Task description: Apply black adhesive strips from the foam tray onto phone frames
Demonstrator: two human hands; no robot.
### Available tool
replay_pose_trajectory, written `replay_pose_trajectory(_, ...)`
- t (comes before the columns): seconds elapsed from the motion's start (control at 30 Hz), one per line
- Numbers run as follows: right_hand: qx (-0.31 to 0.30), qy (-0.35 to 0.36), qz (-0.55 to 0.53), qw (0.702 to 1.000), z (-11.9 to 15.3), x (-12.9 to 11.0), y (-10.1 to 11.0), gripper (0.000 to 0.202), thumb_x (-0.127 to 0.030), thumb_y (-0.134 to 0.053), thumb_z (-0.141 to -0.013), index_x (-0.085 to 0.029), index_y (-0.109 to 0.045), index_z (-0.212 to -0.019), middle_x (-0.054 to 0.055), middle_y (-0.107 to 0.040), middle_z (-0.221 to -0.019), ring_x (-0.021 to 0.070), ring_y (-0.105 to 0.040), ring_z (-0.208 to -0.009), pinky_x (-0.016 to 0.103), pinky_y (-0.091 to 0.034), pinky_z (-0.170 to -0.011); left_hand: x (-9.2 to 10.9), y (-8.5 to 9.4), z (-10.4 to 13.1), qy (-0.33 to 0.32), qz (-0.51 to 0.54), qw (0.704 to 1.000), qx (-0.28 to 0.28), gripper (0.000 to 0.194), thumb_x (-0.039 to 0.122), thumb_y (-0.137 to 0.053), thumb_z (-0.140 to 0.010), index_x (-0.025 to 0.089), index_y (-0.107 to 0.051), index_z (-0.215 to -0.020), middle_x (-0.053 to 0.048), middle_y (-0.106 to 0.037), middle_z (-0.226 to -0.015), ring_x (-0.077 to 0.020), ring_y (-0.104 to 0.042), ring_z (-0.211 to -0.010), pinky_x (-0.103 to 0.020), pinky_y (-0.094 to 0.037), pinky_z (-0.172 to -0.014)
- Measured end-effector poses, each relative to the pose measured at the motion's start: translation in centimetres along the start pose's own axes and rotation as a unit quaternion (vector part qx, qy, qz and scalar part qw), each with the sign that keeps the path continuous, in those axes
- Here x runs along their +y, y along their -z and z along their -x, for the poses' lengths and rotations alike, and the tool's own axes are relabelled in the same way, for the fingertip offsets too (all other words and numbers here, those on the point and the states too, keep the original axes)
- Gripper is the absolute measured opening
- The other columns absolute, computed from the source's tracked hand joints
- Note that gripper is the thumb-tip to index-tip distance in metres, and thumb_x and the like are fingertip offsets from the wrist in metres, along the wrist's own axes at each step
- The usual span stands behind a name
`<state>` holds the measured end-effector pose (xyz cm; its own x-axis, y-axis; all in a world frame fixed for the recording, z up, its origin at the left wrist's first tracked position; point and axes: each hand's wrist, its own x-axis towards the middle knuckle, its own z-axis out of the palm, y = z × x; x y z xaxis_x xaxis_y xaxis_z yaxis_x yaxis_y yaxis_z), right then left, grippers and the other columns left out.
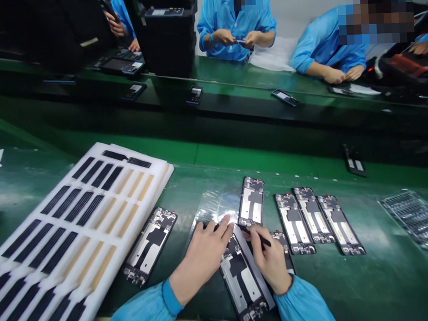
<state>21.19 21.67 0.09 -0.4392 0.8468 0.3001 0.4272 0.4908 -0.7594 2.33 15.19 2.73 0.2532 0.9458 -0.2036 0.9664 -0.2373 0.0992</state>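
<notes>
Phone body [242, 280], guts showing, is lying at a slant on the bench right in front of the person, its upper end between the two hands. Biggest thing on my feed is that green bench [389, 280]. Past it I've got a long dark strip with a few more phones dotted along it, like this one [195, 95], and co-workers in blue behind that, one person [225, 25] holding something thin in both hands.

Left side of my view is mostly a white foam tray [161, 176]. Over on the far right there's a clear plastic sheet [415, 222] with rows of little bits, and another see-through sheet [211, 205] just beyond the left hand [207, 250]. That hand lies by the phone's upper end, fingers a bit spread, but I can't tell from up here if it's pinching anything. Right hand [271, 262] is easier: thumb and fingers pinch a thin black tool.

Other open phones: one beside the tray [150, 246], one just above the hands [251, 201], three on the right [313, 215], and one half hidden behind the right hand [287, 252]. Smaller stuff: black strips [92, 211] and tan strips [103, 268] in the tray, then that black tool [265, 241].
</notes>
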Motion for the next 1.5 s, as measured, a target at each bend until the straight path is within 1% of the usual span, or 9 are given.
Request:
replay_pose_trajectory(0.1, -0.008, -0.061, -0.052, 0.997, 0.0, 0.5, 0.2, 0.019, -0.026, -0.047, -0.101, -0.024, -0.065, -0.097, 0.005, -0.074, -0.085, 0.0208, -0.075, -0.076, 0.03, -0.06, -0.071, -0.1, 0.2, -0.1, -0.003, 0.006, 1.0, -0.012, 0.072, 0.011, -0.059, -0.082, 0.019, -0.039, -0.151, -0.005, -0.03, -0.164, -0.0302, -0.059, -0.111, -0.051, -0.05, -0.086)
replay_pose_trajectory(0.2, -0.022, -0.123, -0.109, 0.986, -0.2, 1.1, 0.5, 0.021, -0.035, -0.051, -0.1, -0.024, -0.067, -0.093, 0.007, -0.075, -0.085, 0.0235, -0.074, -0.076, 0.033, -0.06, -0.072, -0.2, 0.4, -0.1, -0.009, 0.013, 1.0, -0.024, 0.074, 0.01, -0.059, -0.081, 0.019, -0.038, -0.152, -0.006, -0.029, -0.164, -0.0311, -0.059, -0.111, -0.052, -0.051, -0.086)
replay_pose_trajectory(0.33, -0.036, -0.169, -0.154, 0.973, -0.4, 1.6, 0.7, 0.027, -0.044, -0.054, -0.099, -0.023, -0.069, -0.093, 0.009, -0.077, -0.089, 0.0245, -0.074, -0.074, 0.035, -0.061, -0.071, -0.3, 0.6, -0.1, -0.007, 0.02, 0.999, -0.041, 0.074, 0.01, -0.059, -0.081, 0.02, -0.039, -0.151, -0.009, -0.029, -0.163, -0.0309, -0.06, -0.112, -0.05, -0.05, -0.088)
replay_pose_trajectory(0.47, -0.045, -0.176, -0.168, 0.969, -0.6, 1.6, 0.8, 0.028, -0.044, -0.052, -0.1, -0.022, -0.07, -0.097, 0.009, -0.077, -0.092, 0.024, -0.075, -0.076, 0.035, -0.061, -0.072, -0.5, 0.7, -0.1, -0.008, 0.03, 0.998, -0.052, 0.077, 0.01, -0.059, -0.08, 0.019, -0.036, -0.153, -0.011, -0.031, -0.163, -0.0305, -0.059, -0.113, -0.05, -0.049, -0.09)
replay_pose_trajectory(0.63, -0.044, -0.176, -0.166, 0.969, -0.6, 1.4, 0.8, 0.029, -0.042, -0.052, -0.1, -0.022, -0.072, -0.1, 0.01, -0.077, -0.094, 0.024, -0.075, -0.079, 0.036, -0.061, -0.074, -0.6, 0.7, 0.0, -0.017, 0.032, 0.998, -0.05, 0.082, 0.011, -0.061, -0.077, 0.019, -0.034, -0.153, -0.011, -0.026, -0.164, -0.0298, -0.057, -0.115, -0.05, -0.048, -0.093)
replay_pose_trajectory(0.93, -0.017, -0.19, -0.182, 0.965, -0.4, 1.5, 0.5, 0.032, -0.049, -0.052, -0.099, -0.022, -0.07, -0.096, 0.01, -0.077, -0.089, 0.025, -0.073, -0.075, 0.038, -0.061, -0.072, -0.5, 0.5, 0.2, -0.004, 0.019, 1.0, -0.017, 0.077, 0.007, -0.054, -0.077, 0.021, -0.038, -0.151, -0.006, -0.025, -0.165, -0.0276, -0.058, -0.113, -0.047, -0.05, -0.09)
replay_pose_trajectory(1.13, -0.016, -0.228, -0.21, 0.951, -0.9, 1.5, 0.4, 0.038, -0.057, -0.054, -0.096, -0.022, -0.068, -0.093, 0.01, -0.077, -0.085, 0.0261, -0.074, -0.073, 0.039, -0.063, -0.07, -0.4, 0.7, 0.3, -0.006, 0.017, 1.0, -0.011, 0.078, 0.005, -0.052, -0.076, 0.02, -0.038, -0.151, -0.004, -0.025, -0.165, -0.0278, -0.057, -0.116, -0.049, -0.05, -0.092)
replay_pose_trajectory(1.27, -0.013, -0.249, -0.223, 0.942, -1.2, 1.5, 0.4, 0.042, -0.061, -0.054, -0.094, -0.021, -0.066, -0.092, 0.009, -0.077, -0.08, 0.0252, -0.074, -0.068, 0.039, -0.063, -0.068, -0.4, 0.8, 0.3, -0.006, 0.02, 1.0, -0.01, 0.078, 0.004, -0.051, -0.074, 0.02, -0.039, -0.15, -0.005, -0.026, -0.165, -0.0276, -0.056, -0.116, -0.047, -0.05, -0.092)
replay_pose_trajectory(1.5, -0.01, -0.24, -0.205, 0.949, -1.0, 1.5, 0.3, 0.037, -0.057, -0.052, -0.097, -0.022, -0.066, -0.094, 0.009, -0.078, -0.083, 0.0252, -0.075, -0.071, 0.039, -0.063, -0.07, -0.4, 1.0, 0.2, -0.009, 0.023, 1.0, -0.012, 0.078, 0.005, -0.054, -0.075, 0.02, -0.039, -0.149, -0.006, -0.028, -0.165, -0.0282, -0.057, -0.116, -0.046, -0.049, -0.091)
